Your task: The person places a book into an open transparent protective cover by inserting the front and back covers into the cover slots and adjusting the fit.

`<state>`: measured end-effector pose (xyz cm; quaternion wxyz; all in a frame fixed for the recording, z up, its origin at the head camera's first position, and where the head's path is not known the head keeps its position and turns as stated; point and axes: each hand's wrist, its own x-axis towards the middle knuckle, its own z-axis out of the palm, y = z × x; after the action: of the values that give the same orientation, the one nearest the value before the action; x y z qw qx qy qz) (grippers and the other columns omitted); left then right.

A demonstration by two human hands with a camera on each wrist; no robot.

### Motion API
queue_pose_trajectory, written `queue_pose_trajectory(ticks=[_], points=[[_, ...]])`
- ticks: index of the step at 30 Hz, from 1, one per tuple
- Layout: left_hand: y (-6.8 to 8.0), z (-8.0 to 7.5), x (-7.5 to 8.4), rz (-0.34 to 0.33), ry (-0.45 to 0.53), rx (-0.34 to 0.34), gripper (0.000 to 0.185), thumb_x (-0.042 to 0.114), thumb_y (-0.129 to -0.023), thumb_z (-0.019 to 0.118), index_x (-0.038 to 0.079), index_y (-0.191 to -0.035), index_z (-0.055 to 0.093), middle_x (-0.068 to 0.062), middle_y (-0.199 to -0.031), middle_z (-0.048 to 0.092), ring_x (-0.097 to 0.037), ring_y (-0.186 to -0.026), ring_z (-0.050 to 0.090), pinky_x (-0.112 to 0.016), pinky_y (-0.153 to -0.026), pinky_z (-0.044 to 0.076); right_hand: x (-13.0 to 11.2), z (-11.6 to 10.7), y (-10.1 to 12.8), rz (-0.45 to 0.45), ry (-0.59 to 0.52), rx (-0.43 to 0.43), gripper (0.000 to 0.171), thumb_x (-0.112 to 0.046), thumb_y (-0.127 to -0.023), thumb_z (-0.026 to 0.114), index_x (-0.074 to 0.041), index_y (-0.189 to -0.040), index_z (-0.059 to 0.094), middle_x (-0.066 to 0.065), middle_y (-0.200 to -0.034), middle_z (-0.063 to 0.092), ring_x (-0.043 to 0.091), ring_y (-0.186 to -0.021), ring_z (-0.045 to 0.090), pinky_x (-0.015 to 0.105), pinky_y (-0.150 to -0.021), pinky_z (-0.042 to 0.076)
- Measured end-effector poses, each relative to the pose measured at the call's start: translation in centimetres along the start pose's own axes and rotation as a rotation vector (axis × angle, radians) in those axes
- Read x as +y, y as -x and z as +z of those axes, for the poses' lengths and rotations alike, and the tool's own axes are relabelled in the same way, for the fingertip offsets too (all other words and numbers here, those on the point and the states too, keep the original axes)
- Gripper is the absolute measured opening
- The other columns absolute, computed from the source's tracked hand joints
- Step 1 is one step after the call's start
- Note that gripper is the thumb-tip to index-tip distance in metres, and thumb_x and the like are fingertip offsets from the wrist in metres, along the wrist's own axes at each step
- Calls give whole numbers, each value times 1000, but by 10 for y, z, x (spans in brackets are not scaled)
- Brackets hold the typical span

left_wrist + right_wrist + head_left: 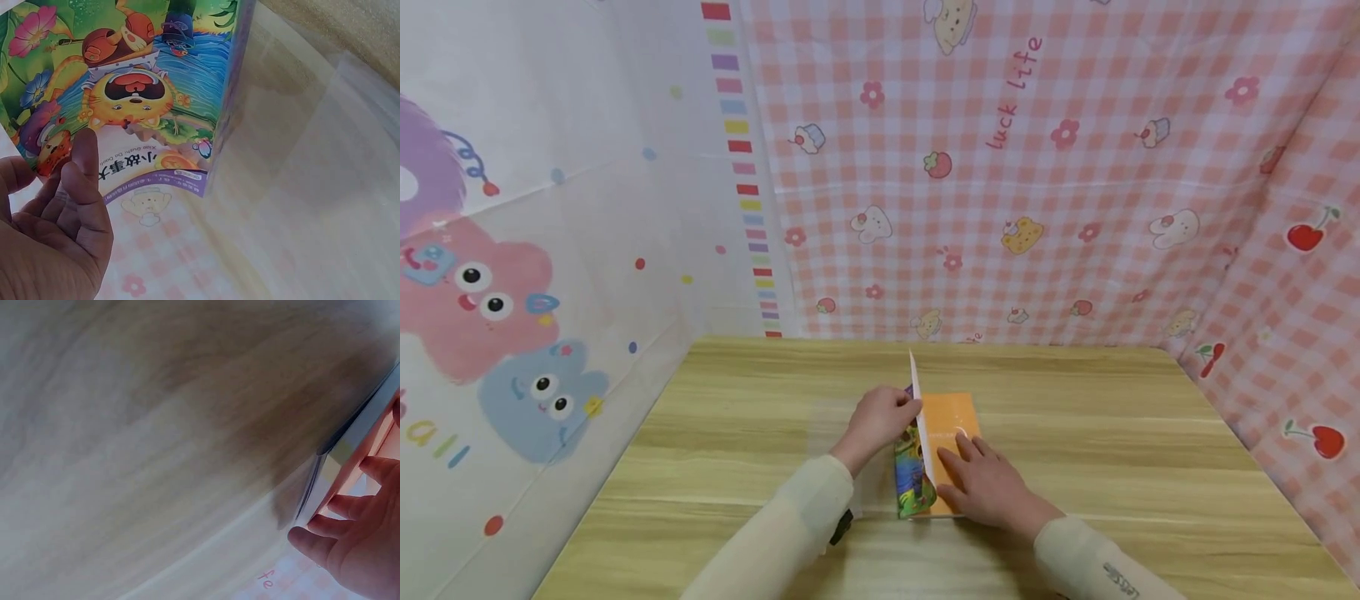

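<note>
A picture book lies on the table with its illustrated cover (913, 467) raised at the left, nearly upright. My left hand (882, 418) pinches that cover by its edge. In the left wrist view, the cover (134, 94) shows a cartoon cat and Chinese lettering, and the left hand's curled fingers (81, 194) are at its edge. Under it is an orange page (947, 414). My right hand (988, 483) rests on this page with its fingers spread. The right wrist view catches the book's page edges (350, 450) beside the right hand (362, 531).
A clear plastic sheet (294, 125) lies on the wooden table (737, 417) left of the book. Behind the table hangs a pink checked cloth (970, 192); white printed cloth (647, 217) hangs at the left.
</note>
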<state>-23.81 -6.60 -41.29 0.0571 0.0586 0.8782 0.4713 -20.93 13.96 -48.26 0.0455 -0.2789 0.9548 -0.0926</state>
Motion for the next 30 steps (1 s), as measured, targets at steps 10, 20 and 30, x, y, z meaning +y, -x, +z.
queue_pose_trajectory(ticks=[10, 20, 30], points=[[1, 2, -2, 38, -3, 4, 38, 18, -101, 54, 0, -69, 65, -11, -97, 72, -27, -65, 69, -27, -50, 46, 3, 1, 7, 39, -26, -4, 58, -42, -97, 58, -4, -141, 54, 31, -149, 38, 54, -133, 37, 60, -99, 43], [0, -4, -20, 20, 12, 1, 40, 18, -102, 51, 5, -66, 57, -5, -64, 65, -34, -71, 70, -26, -48, 42, 1, 0, 10, 57, 6, 28, 58, -44, -94, 62, -6, -138, 57, 28, -146, 43, 52, -128, 42, 65, -90, 46], [4, -16, -31, -22, 73, 27, 37, 19, -101, 50, 7, -67, 59, -10, -67, 65, -39, -73, 68, -25, -47, 41, 2, 5, 7, -36, 66, 67, 59, -45, -96, 59, -8, -142, 53, 25, -148, 42, 45, -137, 37, 65, -104, 34]])
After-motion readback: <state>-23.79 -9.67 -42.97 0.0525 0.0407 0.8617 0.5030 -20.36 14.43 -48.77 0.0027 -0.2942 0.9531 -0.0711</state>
